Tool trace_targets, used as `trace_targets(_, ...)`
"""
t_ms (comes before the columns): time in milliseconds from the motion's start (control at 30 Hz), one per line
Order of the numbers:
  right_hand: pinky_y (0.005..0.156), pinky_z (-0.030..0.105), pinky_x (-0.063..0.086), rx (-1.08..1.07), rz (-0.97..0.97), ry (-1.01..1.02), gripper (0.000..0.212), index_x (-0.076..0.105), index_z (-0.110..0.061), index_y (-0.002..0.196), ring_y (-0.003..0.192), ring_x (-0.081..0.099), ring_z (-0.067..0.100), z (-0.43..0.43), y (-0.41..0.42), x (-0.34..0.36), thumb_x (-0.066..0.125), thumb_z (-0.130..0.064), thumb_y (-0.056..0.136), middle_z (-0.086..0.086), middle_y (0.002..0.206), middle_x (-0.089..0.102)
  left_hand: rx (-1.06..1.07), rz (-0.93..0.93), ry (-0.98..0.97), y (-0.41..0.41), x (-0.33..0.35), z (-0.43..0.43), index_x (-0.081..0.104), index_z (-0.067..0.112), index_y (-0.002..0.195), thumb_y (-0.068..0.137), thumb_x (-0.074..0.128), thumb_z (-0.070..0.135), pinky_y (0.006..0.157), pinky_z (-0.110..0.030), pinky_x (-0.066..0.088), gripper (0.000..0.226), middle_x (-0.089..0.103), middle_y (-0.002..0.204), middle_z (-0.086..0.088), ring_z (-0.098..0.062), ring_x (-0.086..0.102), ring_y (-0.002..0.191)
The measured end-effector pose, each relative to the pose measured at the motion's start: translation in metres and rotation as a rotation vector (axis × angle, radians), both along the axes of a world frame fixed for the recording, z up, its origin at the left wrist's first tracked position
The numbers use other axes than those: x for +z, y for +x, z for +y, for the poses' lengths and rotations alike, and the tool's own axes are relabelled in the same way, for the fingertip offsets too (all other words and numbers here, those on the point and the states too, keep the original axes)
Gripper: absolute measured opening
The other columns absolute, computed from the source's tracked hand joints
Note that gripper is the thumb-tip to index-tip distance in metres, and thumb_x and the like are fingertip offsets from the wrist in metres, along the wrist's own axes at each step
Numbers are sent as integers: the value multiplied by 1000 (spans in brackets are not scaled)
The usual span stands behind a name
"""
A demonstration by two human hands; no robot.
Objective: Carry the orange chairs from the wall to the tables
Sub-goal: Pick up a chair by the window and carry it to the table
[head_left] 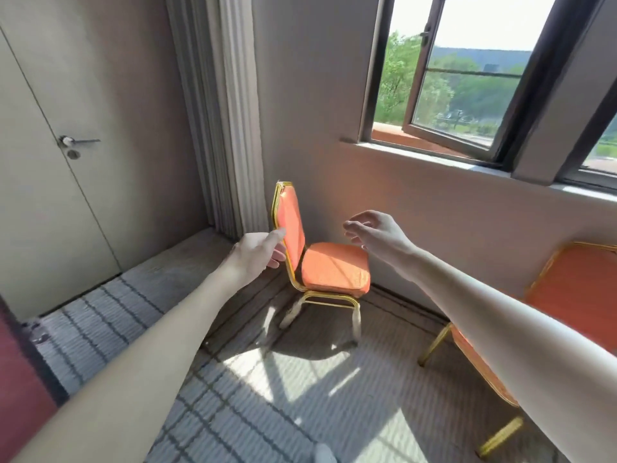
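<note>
We stand on striped carpet [140,315] facing the wall [417,215] under an open window [464,78]. One orange chair [329,269] stands in the corner, a second chair [567,295] to its right. Our left hand [257,253], open, reaches the backrest's edge; our right hand [374,232] hovers loosely spread above the seat, holding nothing.

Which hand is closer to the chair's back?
Left. The left hand is at the backrest's edge, about touching it. The right hand hangs open over the seat, apart.
</note>
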State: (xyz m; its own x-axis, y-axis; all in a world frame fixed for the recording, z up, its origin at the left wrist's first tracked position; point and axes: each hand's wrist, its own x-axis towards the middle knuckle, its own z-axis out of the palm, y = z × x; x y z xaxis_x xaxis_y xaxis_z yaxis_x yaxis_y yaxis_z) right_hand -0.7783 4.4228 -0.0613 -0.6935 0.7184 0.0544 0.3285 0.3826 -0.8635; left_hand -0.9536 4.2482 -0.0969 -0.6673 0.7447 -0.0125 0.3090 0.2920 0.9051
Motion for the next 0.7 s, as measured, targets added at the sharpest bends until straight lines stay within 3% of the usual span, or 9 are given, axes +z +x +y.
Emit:
trace_targets(133,83,32,56,50,-43,7,27,66,-24,110,95,66,9,51,-110,-30,65,-42,90,-5,105,69,72,-15,0,-92,-10,46,75,16,91,96,47,56,80,-33,52,49,77,86,2,-17,73,85)
trace_targets(367,92,40,54,92,-63,-8,30,64,-20,109,100,66,16,159,-323,-56,64,-40,87,0,113,68,132,21,-79,-251,-22,115,76,25,86,76,46,70,91,-35,53,55,75,89,13,-5,70,86)
trace_targets(500,87,43,57,117,-94,-43,29,62,-18,111,98,67,19,189,-421,-71,62,-36,88,2,112,67,173,8,-128,-350,-29,135,75,21,89,96,52,53,89,-32,54,40,75,91,8,-7,70,86)
trace_targets(700,87,41,57,97,-218,-19,35,63,-20,114,95,66,16,230,-512,-86,63,-39,84,-2,107,67,119,-66,-137,-455,-56,183,74,18,91,99,52,46,89,-32,53,37,74,94,5,-10,69,90)
